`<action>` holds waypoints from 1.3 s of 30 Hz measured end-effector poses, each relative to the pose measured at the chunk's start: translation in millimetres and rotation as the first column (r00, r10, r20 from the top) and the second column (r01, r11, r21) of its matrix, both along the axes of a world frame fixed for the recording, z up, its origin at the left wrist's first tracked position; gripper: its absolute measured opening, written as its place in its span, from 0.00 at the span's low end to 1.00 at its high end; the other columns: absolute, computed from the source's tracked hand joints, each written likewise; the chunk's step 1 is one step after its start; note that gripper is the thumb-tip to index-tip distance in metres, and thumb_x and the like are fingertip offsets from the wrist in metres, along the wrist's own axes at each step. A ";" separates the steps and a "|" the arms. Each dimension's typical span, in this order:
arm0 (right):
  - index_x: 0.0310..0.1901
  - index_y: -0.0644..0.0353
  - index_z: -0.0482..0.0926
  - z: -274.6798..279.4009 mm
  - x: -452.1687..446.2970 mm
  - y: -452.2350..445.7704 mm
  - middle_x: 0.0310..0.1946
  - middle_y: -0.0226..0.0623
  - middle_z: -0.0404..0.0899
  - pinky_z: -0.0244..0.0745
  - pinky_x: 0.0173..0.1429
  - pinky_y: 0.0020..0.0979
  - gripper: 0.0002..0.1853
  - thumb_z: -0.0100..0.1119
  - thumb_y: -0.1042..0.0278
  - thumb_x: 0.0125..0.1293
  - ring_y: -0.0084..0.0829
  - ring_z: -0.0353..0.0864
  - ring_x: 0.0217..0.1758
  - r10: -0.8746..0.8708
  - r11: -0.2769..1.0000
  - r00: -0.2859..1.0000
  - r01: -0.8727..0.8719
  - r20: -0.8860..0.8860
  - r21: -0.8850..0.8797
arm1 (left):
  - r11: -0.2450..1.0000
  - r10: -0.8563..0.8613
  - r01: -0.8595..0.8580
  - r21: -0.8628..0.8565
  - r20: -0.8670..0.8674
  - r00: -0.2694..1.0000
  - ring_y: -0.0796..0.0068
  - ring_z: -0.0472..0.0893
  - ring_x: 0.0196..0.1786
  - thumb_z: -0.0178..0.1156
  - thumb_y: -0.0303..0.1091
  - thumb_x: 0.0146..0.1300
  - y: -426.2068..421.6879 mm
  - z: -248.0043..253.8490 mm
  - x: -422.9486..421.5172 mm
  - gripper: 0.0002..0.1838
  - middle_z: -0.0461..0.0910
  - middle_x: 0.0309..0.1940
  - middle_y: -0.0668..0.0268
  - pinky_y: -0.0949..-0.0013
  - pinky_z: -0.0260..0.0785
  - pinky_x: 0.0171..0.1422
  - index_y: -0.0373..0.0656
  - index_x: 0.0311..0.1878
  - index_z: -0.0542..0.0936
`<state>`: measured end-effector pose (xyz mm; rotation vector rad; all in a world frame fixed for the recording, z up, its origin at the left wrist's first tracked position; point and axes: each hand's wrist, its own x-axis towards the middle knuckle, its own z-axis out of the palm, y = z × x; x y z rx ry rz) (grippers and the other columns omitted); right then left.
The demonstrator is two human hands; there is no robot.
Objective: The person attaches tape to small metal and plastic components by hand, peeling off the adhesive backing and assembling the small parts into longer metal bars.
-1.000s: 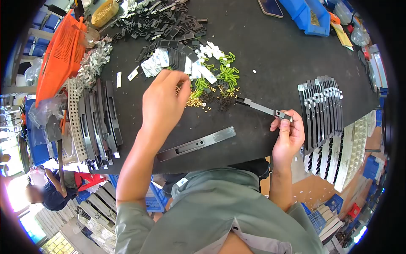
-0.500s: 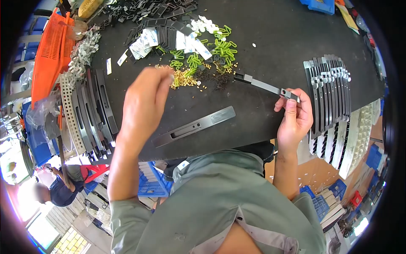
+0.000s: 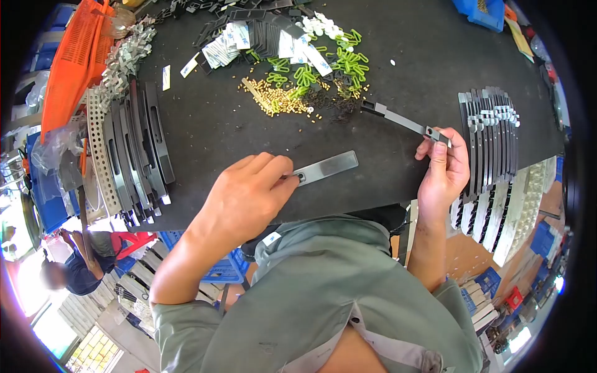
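My right hand (image 3: 443, 177) grips one end of a slim grey metal strip (image 3: 403, 119) between thumb and fingers. A black fitting (image 3: 373, 108) sits at the strip's far end, raised toward the table's middle. My left hand (image 3: 252, 193) is closed, with thumb and fingertips pressed together at the hole of a flat metal bar (image 3: 329, 166) on the table. Anything small in that pinch is hidden, and the hand covers the bar's slotted half. Beyond it lies a heap of small brass pieces (image 3: 280, 101), beside tiny dark screws (image 3: 336, 105).
Green oval loops (image 3: 351, 65), white discs (image 3: 320, 25) and black plates (image 3: 264, 38) lie at the back. Finished-looking strips (image 3: 491, 140) stand in a row at right. Slotted bars (image 3: 158, 133) and an orange basket (image 3: 71, 68) are at left. A person (image 3: 84, 267) sits beyond.
My left hand has come down from beside the brass pieces onto the flat bar, its fingertips now at the hole. The right hand still holds the strip. The view has shifted slightly.
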<state>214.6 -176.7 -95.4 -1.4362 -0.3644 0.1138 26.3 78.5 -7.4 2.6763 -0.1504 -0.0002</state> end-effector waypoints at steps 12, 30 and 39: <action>0.55 0.68 0.76 22.2 -7.9 -5.9 0.43 0.41 0.82 0.79 0.41 0.30 0.09 0.57 0.75 0.77 0.26 0.81 0.36 -0.022 0.994 0.994 0.033 -0.110 0.101 | 0.847 0.506 -0.461 -0.264 0.141 0.851 0.58 0.84 0.46 0.64 0.17 0.63 -22.6 -18.1 -14.8 0.06 0.83 0.47 0.53 0.64 0.78 0.51 0.34 0.42 0.82; 0.51 0.68 0.78 37.5 -27.3 5.0 0.38 0.37 0.82 0.75 0.37 0.25 0.08 0.60 0.74 0.76 0.22 0.79 0.33 0.265 0.964 0.903 -0.254 -0.340 0.076 | 0.894 0.402 -0.369 -0.253 0.093 0.911 0.55 0.84 0.46 0.69 0.18 0.56 -1.9 -7.2 -23.4 0.08 0.84 0.46 0.55 0.60 0.77 0.50 0.35 0.40 0.83; 0.52 0.69 0.79 51.6 -27.6 3.1 0.35 0.37 0.83 0.75 0.37 0.24 0.08 0.59 0.77 0.75 0.22 0.80 0.32 0.267 0.957 0.876 -0.291 -0.401 0.002 | 0.868 0.389 -0.368 -0.334 -0.005 0.921 0.56 0.84 0.46 0.70 0.20 0.57 -3.0 -14.0 -18.7 0.08 0.84 0.48 0.56 0.61 0.78 0.49 0.35 0.40 0.83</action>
